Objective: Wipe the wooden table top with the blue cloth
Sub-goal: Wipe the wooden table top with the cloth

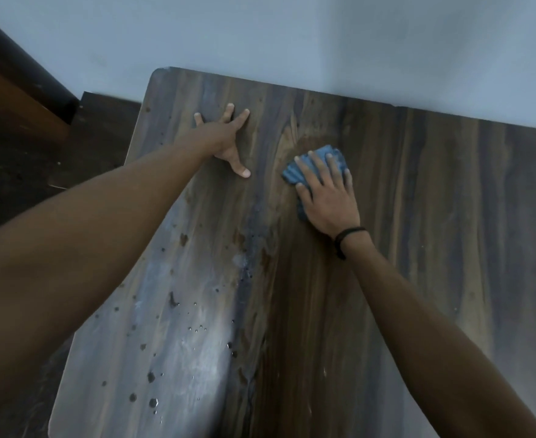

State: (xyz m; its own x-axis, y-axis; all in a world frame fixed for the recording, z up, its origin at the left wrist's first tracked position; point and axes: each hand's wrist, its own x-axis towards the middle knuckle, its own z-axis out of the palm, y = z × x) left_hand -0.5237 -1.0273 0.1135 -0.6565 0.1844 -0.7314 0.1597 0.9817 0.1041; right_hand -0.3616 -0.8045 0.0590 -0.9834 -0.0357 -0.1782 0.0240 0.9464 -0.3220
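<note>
The wooden table top (pixel 418 248) fills most of the view, dark streaked wood with a wet, darker band down its middle. My right hand (pixel 326 197) lies flat on the folded blue cloth (pixel 292 173), pressing it onto the wood near the far centre; the cloth shows past my fingertips and beside my thumb. My left hand (pixel 225 140) rests with fingers spread on the bare wood to the left of the cloth, holding nothing. Water drops (pixel 153 374) and pale smears mark the near left part of the table.
A pale wall (pixel 292 36) runs right behind the table's far edge. Dark floor (pixel 33 172) lies off the table's left edge, with a brown and black piece of furniture (pixel 14 90) in the far left corner.
</note>
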